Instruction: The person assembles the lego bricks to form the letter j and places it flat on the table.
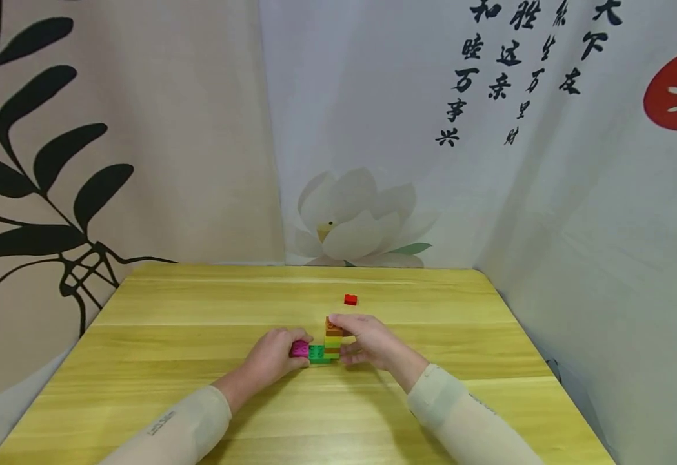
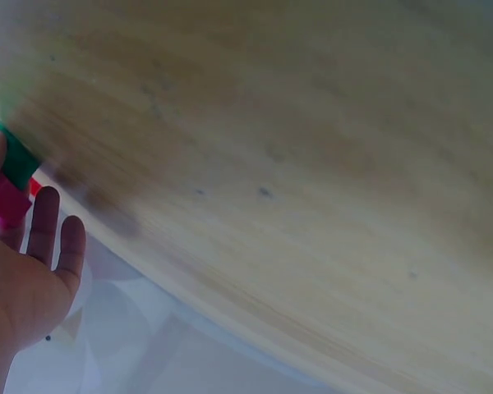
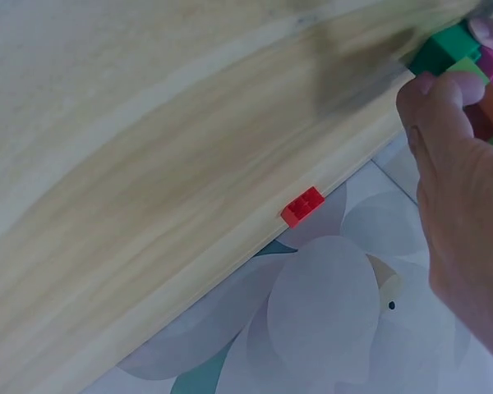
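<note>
A small build of toy bricks stands mid-table, between both hands. At its left end my left hand (image 1: 274, 354) pinches a magenta brick (image 1: 299, 349) between thumb and fingers. Beside that sits a green brick (image 1: 317, 354). On the build's right side rises a tower with yellow and light-green layers (image 1: 333, 342) and an orange brick (image 1: 333, 327) on top. My right hand (image 1: 373, 342) grips the tower from the right, its thumb and fingertips against the bricks. In the left wrist view, the left hand (image 2: 33, 271) shows at the edge, partly covering the green brick (image 2: 18, 160).
A loose red brick (image 1: 350, 299) lies beyond the tower, towards the table's far edge. The wooden table (image 1: 199, 303) meets a curtain (image 1: 373, 129) printed with a flower and writing; another curtain with dark leaves (image 1: 187, 129) hangs at left.
</note>
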Demonstrator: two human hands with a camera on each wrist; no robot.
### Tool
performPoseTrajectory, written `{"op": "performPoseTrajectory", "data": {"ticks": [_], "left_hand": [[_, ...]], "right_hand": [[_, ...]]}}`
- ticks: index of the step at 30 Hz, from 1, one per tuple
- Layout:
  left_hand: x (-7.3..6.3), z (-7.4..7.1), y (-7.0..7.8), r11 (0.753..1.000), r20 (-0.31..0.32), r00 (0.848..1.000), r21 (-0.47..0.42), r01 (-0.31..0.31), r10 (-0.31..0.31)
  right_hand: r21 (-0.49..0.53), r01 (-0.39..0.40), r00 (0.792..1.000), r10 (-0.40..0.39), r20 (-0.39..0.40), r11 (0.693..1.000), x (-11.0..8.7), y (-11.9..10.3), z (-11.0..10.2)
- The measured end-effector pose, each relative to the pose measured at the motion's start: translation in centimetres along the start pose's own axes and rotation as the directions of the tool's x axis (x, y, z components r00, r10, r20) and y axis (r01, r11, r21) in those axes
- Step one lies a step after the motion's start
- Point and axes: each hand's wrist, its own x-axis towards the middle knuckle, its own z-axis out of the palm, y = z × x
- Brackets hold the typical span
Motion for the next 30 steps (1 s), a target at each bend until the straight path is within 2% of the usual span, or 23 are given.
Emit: {"op": "performPoseTrajectory", "data": {"ticks": [6,12,14,15,16,17,18,19,21,22,23,24,25,26,27,28,30], "left_hand": [[-0.2,-0.2,-0.1,1.000,0.009,1.000,-0.001,-0.008,0.008],[-0.2,0.3,0.1,0.999,0.002,1.000,0.034,-0.023,0.023],[-0.2,0.3,0.1,0.999,0.003,1.000,0.032,-0.024,0.023],[-0.2,0.3,0.2,0.999,0.005,1.000,0.032,-0.021,0.021],[-0.3,0.2,0.2,0.999,0.006,1.000,0.029,-0.018,0.018],[-0.3,0.2,0.1,0.999,0.008,1.000,0.033,-0.013,0.013],[-0.4,0.1,0.2,0.999,0.005,1.000,0.035,-0.013,0.013],[-0.4,0.1,0.1,0.999,0.004,1.000,0.042,-0.012,0.011],[-0.5,0.0,0.1,0.998,-0.001,1.000,0.055,-0.011,0.011],[-0.6,-0.1,0.1,0.998,-0.004,1.000,0.059,-0.017,0.017],[-0.6,-0.1,0.1,0.998,-0.006,1.000,0.066,-0.024,0.025],[-0.6,-0.1,0.1,0.997,-0.010,0.999,0.072,-0.038,0.039],[-0.7,-0.1,0.1,0.995,-0.011,0.999,0.087,-0.047,0.048],[-0.8,-0.1,0.1,0.993,-0.011,0.998,0.105,-0.057,0.059],[-0.9,-0.1,0.0,0.989,-0.011,0.997,0.127,-0.068,0.070],[-1.0,-0.1,0.0,0.985,-0.014,0.996,0.154,-0.080,0.084],[-1.3,-0.2,0.0,0.969,-0.030,0.993,0.224,-0.104,0.113]], "right_hand": [[-0.010,0.009,1.000,-0.009,0.001,1.000,0.4,0.3,0.1],[-0.035,0.017,1.000,-0.017,0.006,0.999,-0.4,1.1,-0.9],[-0.099,0.083,0.996,-0.086,-0.030,0.992,-0.8,1.2,-1.2],[-0.160,0.142,0.987,-0.152,-0.049,0.977,-1.0,1.2,-1.3],[-0.248,0.218,0.969,-0.240,-0.060,0.944,-1.2,1.2,-1.4],[-0.363,0.305,0.936,-0.347,-0.057,0.881,-1.4,1.2,-1.5],[-0.482,0.395,0.882,-0.469,-0.037,0.782,-1.5,1.3,-1.5],[-0.593,0.472,0.810,-0.587,-0.002,0.653,-1.5,1.3,-1.6],[-0.741,0.558,0.642,-0.760,0.102,0.373,-1.5,1.4,-1.7],[-0.779,0.574,0.566,-0.810,0.155,0.252,-1.5,1.4,-1.7],[-0.800,0.578,0.506,-0.840,0.195,0.163,-1.4,1.4,-1.7],[-0.806,0.582,0.467,-0.857,0.220,0.110,-1.3,1.4,-1.7],[-0.812,0.578,0.451,-0.862,0.232,0.085,-1.3,1.3,-1.7],[-0.818,0.571,0.449,-0.862,0.237,0.072,-1.2,1.3,-1.7],[-0.824,0.562,0.459,-0.857,0.234,0.076,-1.1,1.2,-1.6],[-0.829,0.552,0.479,-0.848,0.225,0.092,-1.1,1.0,-1.6],[-0.834,0.531,0.538,-0.820,0.195,0.149,-0.9,0.7,-1.4]]}}
